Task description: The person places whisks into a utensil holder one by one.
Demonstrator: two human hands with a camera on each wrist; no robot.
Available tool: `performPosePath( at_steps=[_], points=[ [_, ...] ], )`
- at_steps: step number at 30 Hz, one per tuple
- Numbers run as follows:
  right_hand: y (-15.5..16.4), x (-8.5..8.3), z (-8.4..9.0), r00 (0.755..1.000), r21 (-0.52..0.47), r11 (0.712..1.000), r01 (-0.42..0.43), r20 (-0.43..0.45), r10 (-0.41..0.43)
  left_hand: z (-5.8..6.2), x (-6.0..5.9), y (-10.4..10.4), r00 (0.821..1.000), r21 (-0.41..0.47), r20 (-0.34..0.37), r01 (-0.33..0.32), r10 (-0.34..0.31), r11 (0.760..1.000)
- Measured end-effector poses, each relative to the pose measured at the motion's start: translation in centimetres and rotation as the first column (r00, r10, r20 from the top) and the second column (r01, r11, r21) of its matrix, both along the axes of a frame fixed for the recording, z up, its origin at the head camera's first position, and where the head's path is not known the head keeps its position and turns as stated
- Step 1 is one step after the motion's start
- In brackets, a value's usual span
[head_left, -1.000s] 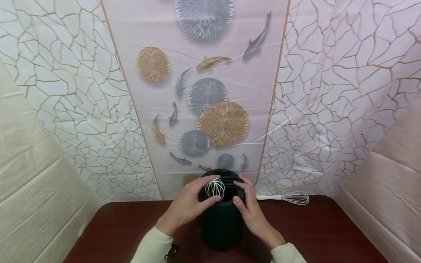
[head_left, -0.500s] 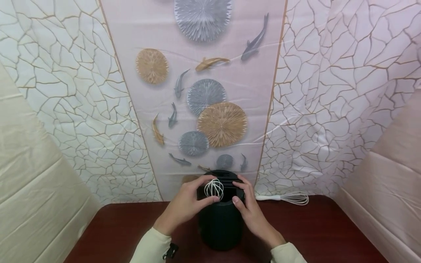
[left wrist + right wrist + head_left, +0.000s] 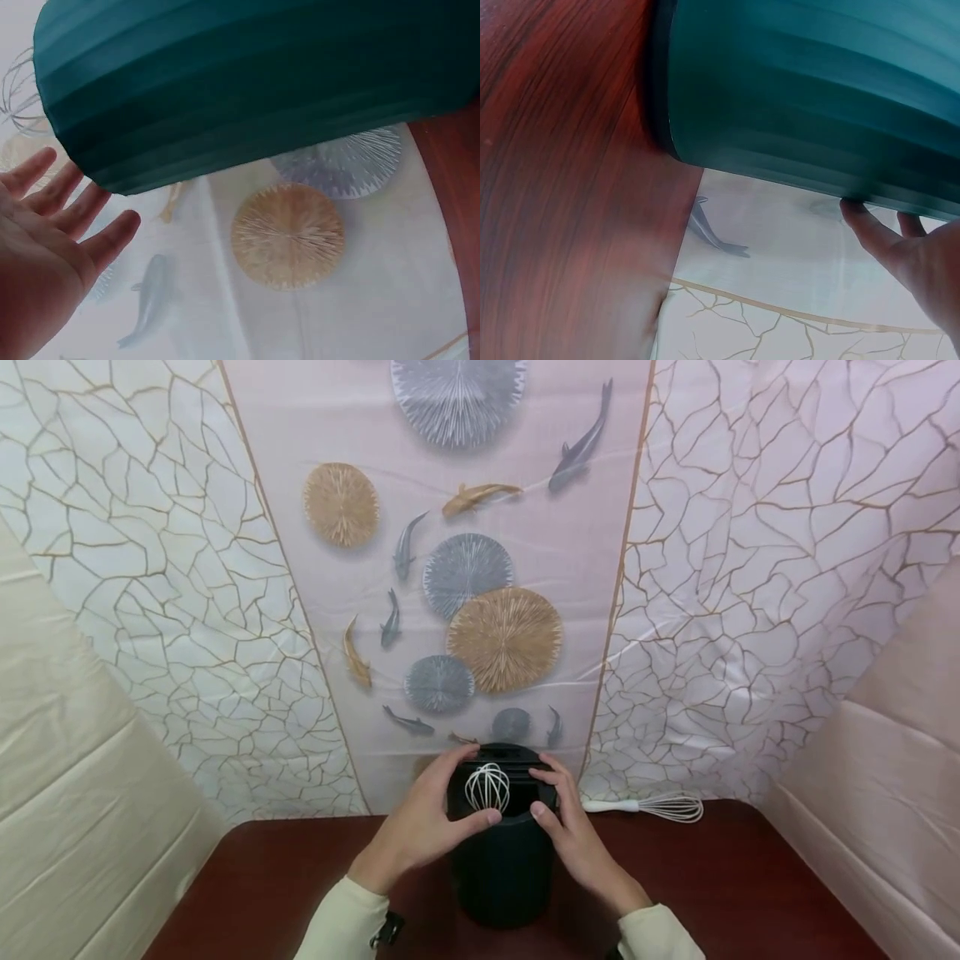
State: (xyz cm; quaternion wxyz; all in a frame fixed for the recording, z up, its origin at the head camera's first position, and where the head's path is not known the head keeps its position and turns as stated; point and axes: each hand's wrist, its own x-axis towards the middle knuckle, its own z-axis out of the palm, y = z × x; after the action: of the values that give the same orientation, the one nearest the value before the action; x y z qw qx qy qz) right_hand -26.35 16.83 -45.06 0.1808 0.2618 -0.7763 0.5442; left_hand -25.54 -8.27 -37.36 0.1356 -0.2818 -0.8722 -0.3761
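A dark green ribbed utensil holder (image 3: 501,872) stands upright on the table, with a black slotted top. The wire head of a whisk (image 3: 487,788) sticks up from its left side; the holder hides the whisk's lower part. My left hand (image 3: 422,822) is spread around the whisk head, thumb by the near rim and fingers toward the far left rim. The left wrist view shows those fingers (image 3: 56,191) extended beside the holder. My right hand (image 3: 581,839) holds the holder's right rim, its thumb in front and its fingers curved over the top.
A second whisk (image 3: 645,807), white-handled, lies along the table's back edge, right of the holder. The reddish-brown table (image 3: 300,877) meets a patterned cloth backdrop (image 3: 517,518). Beige padded panels (image 3: 885,793) slope up at both sides.
The left fingers have spread away from the whisk head toward the far left rim. The whisk stays in the holder. The right hand keeps its place.
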Motion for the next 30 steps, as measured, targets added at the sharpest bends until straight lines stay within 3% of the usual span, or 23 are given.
performPosePath(
  at_steps=[5,12,16,23,30],
  points=[
    [0.2,-0.6,0.5,1.0,0.005,1.0,-0.007,0.0,0.007,-0.7,-0.9,-0.6,1.0,-0.004,-0.005,0.005,-0.005,1.0],
    [0.4,-0.9,0.3,1.0,0.001,1.0,-0.019,0.008,0.019,-2.9,-1.8,-0.5,0.997,-0.039,0.07,-0.023,0.025,0.999],
    [0.4,-0.9,0.1,1.0,-0.007,1.0,-0.026,0.014,0.027,-3.8,-1.8,-0.2,0.996,0.014,0.086,-0.023,0.022,1.0],
    [0.5,-0.6,0.4,0.999,-0.004,1.0,-0.031,0.038,0.031,-4.3,-1.5,0.1,0.993,0.085,0.117,-0.042,0.032,0.996],
    [1.0,0.5,1.1,0.993,0.024,0.999,-0.033,0.118,0.03,-4.8,-1.1,0.5,0.987,0.175,0.158,-0.04,0.012,0.984]
  ],
)
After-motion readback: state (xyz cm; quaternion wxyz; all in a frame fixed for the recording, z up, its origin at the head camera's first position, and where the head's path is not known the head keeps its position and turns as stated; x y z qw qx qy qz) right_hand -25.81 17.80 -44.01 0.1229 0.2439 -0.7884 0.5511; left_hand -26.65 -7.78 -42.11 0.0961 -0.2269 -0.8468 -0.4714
